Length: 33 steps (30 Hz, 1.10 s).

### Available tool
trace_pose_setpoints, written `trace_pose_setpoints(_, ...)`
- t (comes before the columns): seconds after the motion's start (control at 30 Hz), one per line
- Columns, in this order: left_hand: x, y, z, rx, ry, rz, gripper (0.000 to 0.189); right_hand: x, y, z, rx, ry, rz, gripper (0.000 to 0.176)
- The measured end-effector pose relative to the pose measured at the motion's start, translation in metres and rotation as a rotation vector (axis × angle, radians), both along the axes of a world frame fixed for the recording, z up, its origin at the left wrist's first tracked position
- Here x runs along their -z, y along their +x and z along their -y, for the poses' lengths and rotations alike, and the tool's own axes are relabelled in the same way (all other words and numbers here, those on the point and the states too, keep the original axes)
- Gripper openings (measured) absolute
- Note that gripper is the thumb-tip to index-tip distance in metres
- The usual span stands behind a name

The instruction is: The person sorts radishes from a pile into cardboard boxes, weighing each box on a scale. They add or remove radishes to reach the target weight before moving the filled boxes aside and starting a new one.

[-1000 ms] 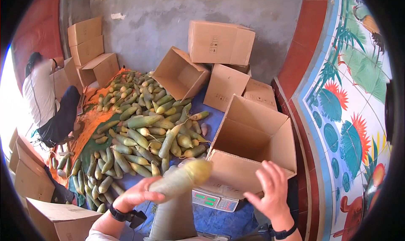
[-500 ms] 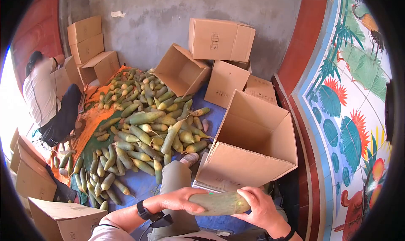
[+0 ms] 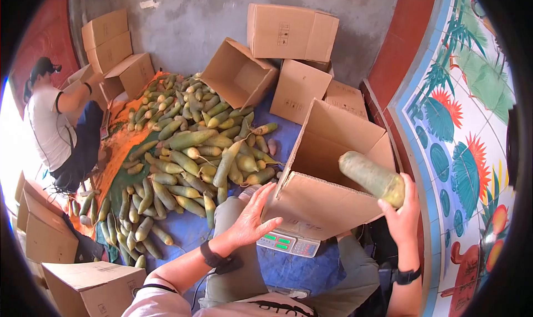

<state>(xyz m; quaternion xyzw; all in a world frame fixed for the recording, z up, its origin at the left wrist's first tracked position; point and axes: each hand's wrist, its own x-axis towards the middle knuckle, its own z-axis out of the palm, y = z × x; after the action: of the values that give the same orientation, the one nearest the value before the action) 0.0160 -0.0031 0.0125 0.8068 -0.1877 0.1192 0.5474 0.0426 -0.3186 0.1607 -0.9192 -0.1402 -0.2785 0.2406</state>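
Note:
My right hand grips a long pale-green gourd by one end and holds it tilted over the right rim of an open cardboard box. The box stands on a small scale with a green display. My left hand is spread open, fingers apart, right beside the box's near left wall. It holds nothing. A big heap of similar green gourds lies on the blue and green sheet to the left of the box.
Several open and closed cardboard boxes stand along the grey back wall, and more boxes sit at the near left. A person in a white shirt sits at the far left. A painted tile wall rises on the right.
The gourd passed from my left hand through both hands into my right hand, which lifted it to the right over the box. My left hand let go and opened beside the box.

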Motion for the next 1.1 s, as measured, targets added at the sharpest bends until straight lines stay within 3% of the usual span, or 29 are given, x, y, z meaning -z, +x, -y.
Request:
trace_pose_setpoints(0.2,0.018,0.014,0.010,0.077,-0.108,-0.144,0.086,0.033,0.059,0.043,0.147,-0.259,-0.171,0.061)
trace_pose_setpoints(0.3,0.014,0.016,0.014,0.095,-0.197,-0.176,0.088,0.030,0.074,0.038,0.209,-0.342,-0.406,0.051)
trace_pose_setpoints(0.4,0.016,0.019,0.017,0.132,-0.174,-0.175,0.090,0.020,0.088,0.030,0.214,-0.507,-0.613,0.049)
trace_pose_setpoints(0.53,0.024,0.024,0.021,0.146,-0.184,-0.154,0.091,0.032,0.106,0.039,0.121,-0.524,-0.662,0.042)
trace_pose_setpoints(0.63,0.026,0.026,0.023,0.137,-0.175,-0.134,0.091,0.045,0.120,0.048,0.059,-0.421,-0.689,0.027)
trace_pose_setpoints(0.7,0.026,0.026,0.022,0.141,-0.149,-0.148,0.090,0.046,0.128,0.047,0.143,-0.005,-0.835,0.015)
trace_pose_setpoints(0.83,0.025,0.024,0.020,0.162,-0.122,-0.143,0.084,0.048,0.108,0.031,0.041,0.067,-0.770,0.013)
trace_pose_setpoints(1.0,0.024,0.021,0.018,0.135,-0.107,-0.144,0.081,0.039,0.047,-0.007,-0.141,-0.138,-0.199,0.015)
trace_pose_setpoints(1.07,0.024,0.021,0.018,0.144,-0.086,-0.083,0.083,0.042,0.031,-0.006,-0.081,-0.233,-0.305,0.020)
trace_pose_setpoints(1.1,0.026,0.021,0.019,0.123,-0.106,-0.075,0.082,0.046,0.024,-0.007,-0.072,-0.323,-0.181,0.026)
